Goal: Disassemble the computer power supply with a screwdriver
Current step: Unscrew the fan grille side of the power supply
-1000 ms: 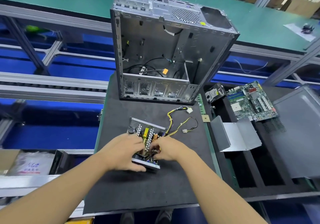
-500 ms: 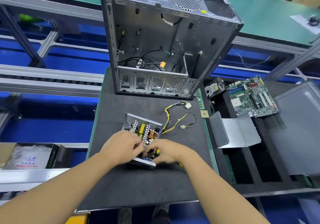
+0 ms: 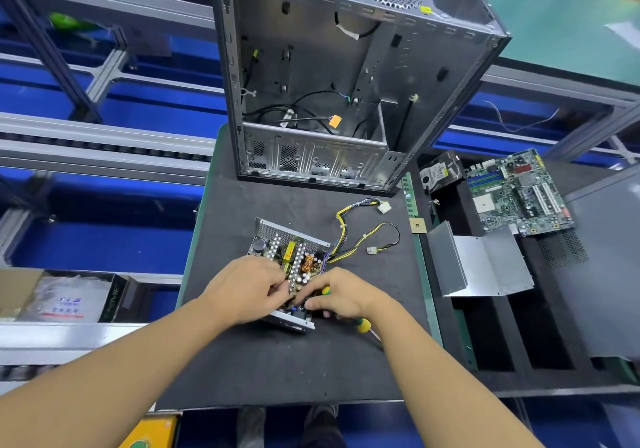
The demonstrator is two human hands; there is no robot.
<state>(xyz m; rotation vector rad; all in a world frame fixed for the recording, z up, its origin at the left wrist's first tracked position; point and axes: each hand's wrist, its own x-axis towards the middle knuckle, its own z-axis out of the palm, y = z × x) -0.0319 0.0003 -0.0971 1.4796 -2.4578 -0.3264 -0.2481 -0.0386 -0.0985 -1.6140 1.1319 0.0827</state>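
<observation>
The opened power supply (image 3: 289,252) lies on the dark mat (image 3: 277,361), its circuit board with capacitors and a copper coil exposed. Its yellow and black cable bundle (image 3: 360,236) trails to the right with white plugs. My left hand (image 3: 246,290) grips the near left part of the unit, fingers over the board. My right hand (image 3: 341,295) rests at the near right corner, with a yellow and green screwdriver (image 3: 362,324) held under the palm; its shaft points toward me and to the right. The near end of the board is hidden by both hands.
An empty computer case (image 3: 346,77) stands upright at the mat's far edge. To the right lie the supply's bent metal cover (image 3: 481,264), a motherboard (image 3: 516,194), a hard drive (image 3: 440,172), a RAM stick (image 3: 408,194) and a small chip (image 3: 417,226). A grey side panel (image 3: 606,267) lies far right.
The view has tilted and drawn closer. My right hand has shifted slightly, and the screwdriver handle now shows below it. Both hands stay on the near end of the power supply.
</observation>
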